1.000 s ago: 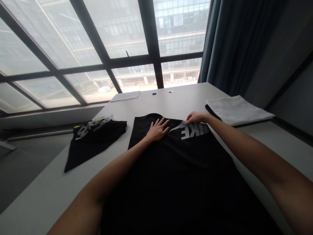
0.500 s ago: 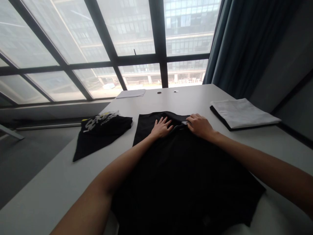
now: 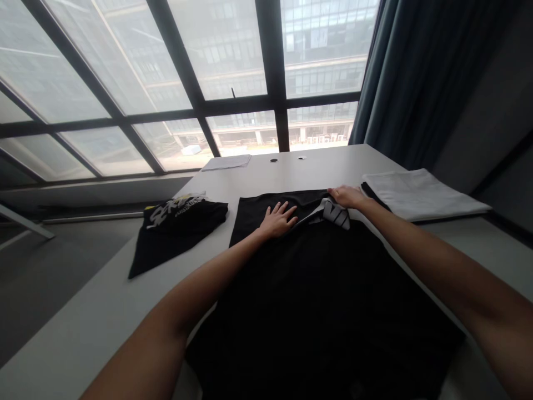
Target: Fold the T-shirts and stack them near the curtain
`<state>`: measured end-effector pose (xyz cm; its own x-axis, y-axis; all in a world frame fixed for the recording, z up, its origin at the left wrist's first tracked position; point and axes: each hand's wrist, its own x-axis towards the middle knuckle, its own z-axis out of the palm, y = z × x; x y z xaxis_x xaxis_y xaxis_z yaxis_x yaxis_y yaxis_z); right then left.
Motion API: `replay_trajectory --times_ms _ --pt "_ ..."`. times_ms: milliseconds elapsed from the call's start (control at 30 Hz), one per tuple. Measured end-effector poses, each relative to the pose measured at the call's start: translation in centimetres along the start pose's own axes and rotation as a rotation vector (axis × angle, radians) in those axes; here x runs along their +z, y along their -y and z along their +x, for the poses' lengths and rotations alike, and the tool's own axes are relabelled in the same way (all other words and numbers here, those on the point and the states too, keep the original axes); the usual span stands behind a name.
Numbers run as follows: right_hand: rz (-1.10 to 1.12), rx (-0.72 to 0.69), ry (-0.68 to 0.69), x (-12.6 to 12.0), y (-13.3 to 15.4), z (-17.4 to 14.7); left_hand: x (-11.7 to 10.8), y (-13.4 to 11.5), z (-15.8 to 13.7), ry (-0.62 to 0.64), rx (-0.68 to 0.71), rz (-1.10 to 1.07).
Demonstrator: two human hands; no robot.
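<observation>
A black garment, likely a T-shirt (image 3: 316, 300), lies spread over the white table (image 3: 325, 169) in front of me. My left hand (image 3: 278, 220) rests flat on its far part, fingers spread. At the garment's far right edge, my right hand (image 3: 346, 196) pinches the cloth with closed fingers. Between the hands the fabric is turned back, and a white patch with dark marks (image 3: 336, 214) shows on the folded-over part. The near end of the garment reaches down to the bottom of the view.
A folded black garment with white lettering (image 3: 179, 228) lies at the left. White folded cloth (image 3: 425, 194) sits on dark cloth at the right. White papers (image 3: 227, 162) lie at the far edge. Windows stand behind the table, and a dark blue curtain (image 3: 391, 78) hangs on the right.
My right hand has moved right and slightly away from me, pulling the garment's edge along. More of the white marked patch now shows. My left hand stays flat in place.
</observation>
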<state>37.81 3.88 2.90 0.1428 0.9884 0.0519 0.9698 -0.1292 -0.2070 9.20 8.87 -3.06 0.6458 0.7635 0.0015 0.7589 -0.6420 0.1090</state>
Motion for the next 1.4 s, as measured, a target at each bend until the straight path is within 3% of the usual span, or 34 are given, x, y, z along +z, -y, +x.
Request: replay_trajectory --times_ms 133,233,333,433,533,667,800,967,1133,1267,1400 --pt "0.004 -0.077 -0.240 0.4 0.9 -0.4 -0.3 0.8 1.1 0.025 0.010 -0.028" --pt "0.014 -0.185 -0.296 1.8 2.6 -2.8 -1.2 1.5 2.4 0.023 -0.050 -0.073" --pt "0.027 -0.347 -0.386 3.3 3.6 -6.2 -2.4 1.4 3.1 -0.079 -0.150 -0.126" --pt "-0.001 -0.456 -0.461 4.0 3.4 -9.0 -3.0 -0.2 2.2 -0.217 -0.097 -0.103" --pt "0.063 -0.527 -0.328 4.4 2.1 -10.1 -2.4 -2.8 0.0 -0.222 0.035 -0.058" --pt "0.168 -0.512 -0.188 4.9 -0.4 -10.8 -0.4 -5.0 -2.7 -0.066 0.098 -0.047" --pt "0.315 -0.546 -0.110 4.4 -2.5 -13.4 0.4 -4.9 -3.7 0.007 0.179 -0.042" --pt "0.455 -0.628 0.012 1.7 -3.7 -17.9 -0.2 -4.6 -4.1 0.047 0.252 -0.035" --pt "0.378 -0.574 0.228 -0.8 -4.6 -21.1 -0.4 -4.8 -4.4 0.042 0.260 -0.009" --pt "0.217 -0.495 0.238 -2.2 -7.6 -21.7 -0.9 -4.8 -4.2 0.062 0.251 -0.001" --pt "0.152 -0.374 0.129 -3.8 -10.3 -21.9 -2.1 -6.3 -4.5 0.062 0.235 0.026"
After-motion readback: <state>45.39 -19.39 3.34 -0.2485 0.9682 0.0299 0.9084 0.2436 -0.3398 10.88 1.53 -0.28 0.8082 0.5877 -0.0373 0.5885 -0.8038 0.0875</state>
